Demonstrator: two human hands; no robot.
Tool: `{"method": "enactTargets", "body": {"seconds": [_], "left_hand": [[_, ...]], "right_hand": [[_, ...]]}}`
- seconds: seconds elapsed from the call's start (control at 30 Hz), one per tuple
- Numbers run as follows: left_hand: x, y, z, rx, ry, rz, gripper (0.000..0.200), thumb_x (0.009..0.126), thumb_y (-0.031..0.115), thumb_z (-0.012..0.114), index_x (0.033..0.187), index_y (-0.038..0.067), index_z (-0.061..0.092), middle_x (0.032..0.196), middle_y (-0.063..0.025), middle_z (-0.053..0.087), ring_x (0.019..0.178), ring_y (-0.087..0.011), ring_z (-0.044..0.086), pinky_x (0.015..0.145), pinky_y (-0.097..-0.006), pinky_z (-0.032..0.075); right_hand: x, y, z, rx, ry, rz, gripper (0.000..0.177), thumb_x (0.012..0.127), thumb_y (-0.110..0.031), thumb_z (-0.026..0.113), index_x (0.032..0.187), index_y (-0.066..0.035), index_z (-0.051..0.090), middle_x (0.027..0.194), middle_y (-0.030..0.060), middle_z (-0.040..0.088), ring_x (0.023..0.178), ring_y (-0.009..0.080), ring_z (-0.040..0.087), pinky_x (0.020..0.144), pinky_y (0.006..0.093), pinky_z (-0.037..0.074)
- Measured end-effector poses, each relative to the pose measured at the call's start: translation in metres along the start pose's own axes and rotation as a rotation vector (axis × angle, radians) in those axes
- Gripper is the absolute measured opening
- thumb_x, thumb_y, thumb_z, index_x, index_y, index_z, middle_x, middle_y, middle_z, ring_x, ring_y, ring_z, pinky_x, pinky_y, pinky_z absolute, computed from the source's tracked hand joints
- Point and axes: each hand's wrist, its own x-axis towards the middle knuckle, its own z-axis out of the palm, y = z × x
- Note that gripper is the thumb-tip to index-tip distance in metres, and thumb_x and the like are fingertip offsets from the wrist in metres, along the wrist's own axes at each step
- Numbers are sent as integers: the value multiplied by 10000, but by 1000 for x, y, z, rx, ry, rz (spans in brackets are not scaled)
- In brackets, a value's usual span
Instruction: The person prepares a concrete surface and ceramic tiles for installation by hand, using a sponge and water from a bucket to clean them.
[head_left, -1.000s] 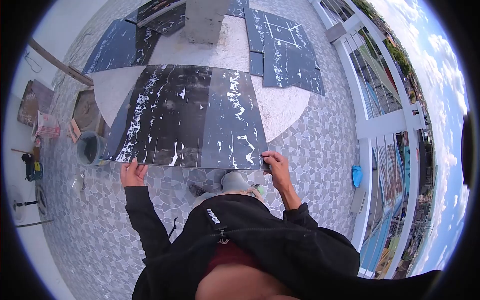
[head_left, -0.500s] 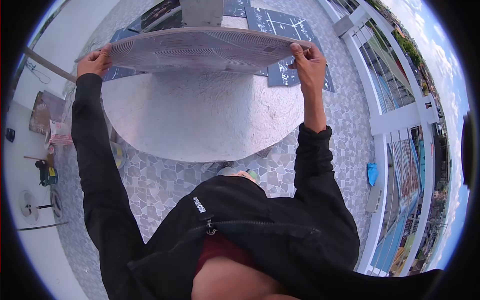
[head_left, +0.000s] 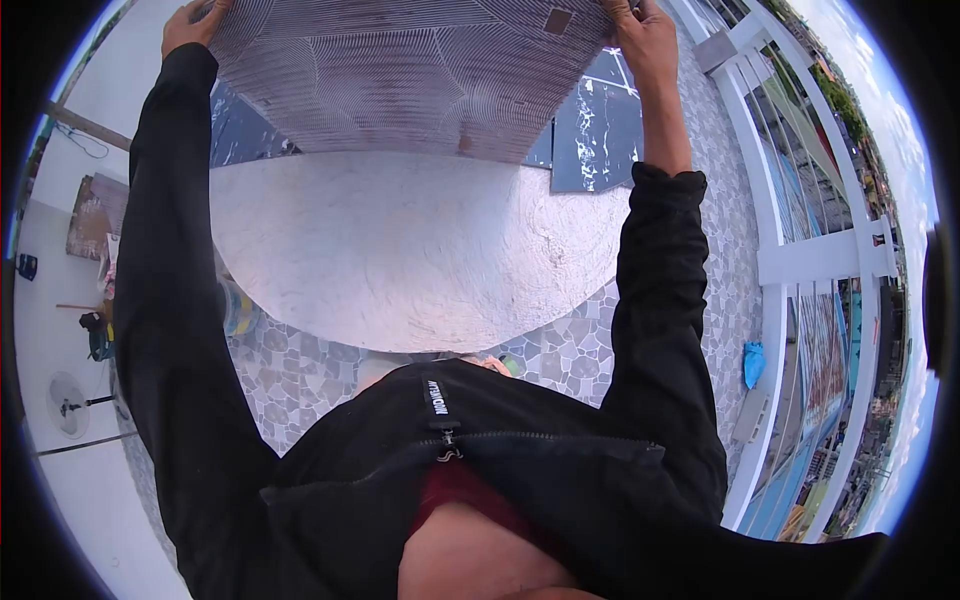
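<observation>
Far left: wall-side fan point(head_left: 68, 405), round, pale. Next, left hand point(head_left: 192, 28) closed narrowly on upper left corner of slab point(head_left: 390, 80); fingertips partly cut off by top of view. Just below that corner, dark panel point(head_left: 240, 130) with white marbled veins.

Centre: held up by both ends, slab above far part of white surface point(head_left: 410, 250). Thin and flat, grey-brown, combed into fine ridges, straight and arced; small brown square near upper right. Ridged face toward wearer, steeply tilted; long axis left to right. Cannot tell whether lower edge touches white surface. Below, same white surface: rough, plaster-like, curved near edge, over irregular grey stone-pattern floor point(head_left: 290, 370).

Right: second veined panel point(head_left: 598, 130), dark blue-grey, straight-edged. Right hand point(head_left: 645, 30) closed narrowly on slab's upper right corner. Farther right, crumpled blue bag point(head_left: 753, 363) beside white railing point(head_left: 815, 262).
</observation>
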Motion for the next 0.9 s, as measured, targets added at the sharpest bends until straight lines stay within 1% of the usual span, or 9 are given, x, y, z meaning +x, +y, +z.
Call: {"method": "enactTargets", "body": {"seconds": [0.03, 0.1, 0.13, 0.2, 0.23, 0.3, 0.47, 0.53, 0.9], "left_hand": [[5, 13, 2, 3, 5, -7, 809, 642, 746, 621, 1203, 164, 600, 1177, -170, 585, 1099, -311, 566, 931, -410, 452], [18, 40, 15, -161, 37, -115, 517, 669, 460, 760, 800, -30, 658, 878, -215, 594, 922, -345, 525, 858, -448, 435], [26, 29, 26, -164, 30, -114, 517, 669, 460, 760, 800, -30, 658, 878, -215, 594, 922, -345, 525, 858, -448, 435], [44, 10, 49, -113, 121, 94, 446, 620, 451, 773, 840, 71, 698, 847, -153, 636, 899, -350, 539, 834, -478, 418], [49, -3, 52, -133, 122, 101, 446, 620, 451, 773, 840, 71, 698, 847, -153, 636, 899, -350, 539, 834, -478, 418], [59, -23, 60, 163, 31, 229, 694, 718, 704, 580, 1185, 191, 612, 1204, -136, 574, 1108, -310, 554, 944, -415, 439], [70, -15, 79, 210, 35, 132, 678, 721, 706, 567, 1179, 208, 614, 1205, -122, 567, 1117, -306, 541, 952, -412, 427], [77, -22, 95, 229, 120, 142, 652, 724, 735, 519, 1172, 271, 610, 1215, -99, 563, 1094, -309, 558, 921, -449, 438], [87, -6, 101, 381, 17, 47, 665, 714, 745, 508, 1194, 292, 589, 1189, -82, 567, 1071, -285, 570, 914, -487, 404]], "right_hand": [[6, 1, 2, 16, -9, -1, 346, 864, -317, 622, 973, 11, 636, 697, 75, 622, 583, 145, 549, 550, 300, 454], [21, 10, 8, -41, 11, -64, 340, 884, -307, 594, 969, 20, 631, 675, 65, 602, 556, 139, 525, 529, 301, 441], [26, 12, 13, -47, 12, -58, 340, 884, -307, 594, 969, 20, 631, 675, 65, 602, 556, 139, 525, 529, 301, 441], [39, 14, 17, -31, -17, 6, 353, 890, -318, 582, 955, 26, 629, 664, 63, 593, 547, 136, 518, 521, 303, 436], [49, 18, 21, -73, -34, 42, 357, 894, -319, 575, 936, 31, 632, 663, 66, 596, 547, 134, 522, 522, 302, 438], [58, 21, 29, -55, -7, 36, 357, 893, -315, 575, 941, 34, 635, 671, 72, 603, 548, 136, 527, 524, 301, 442], [77, 16, 39, -163, 29, 107, 346, 891, -302, 566, 1015, 13, 639, 731, 90, 641, 587, 148, 561, 553, 303, 463], [80, 18, 42, -140, 26, 32, 354, 894, -307, 557, 1026, 13, 634, 742, 98, 641, 599, 157, 565, 567, 312, 465], [115, 46, 60, -125, -29, 82, 365, 901, -308, 546, 981, 39, 628, 729, 93, 622, 631, 161, 563, 593, 323, 464]]}}
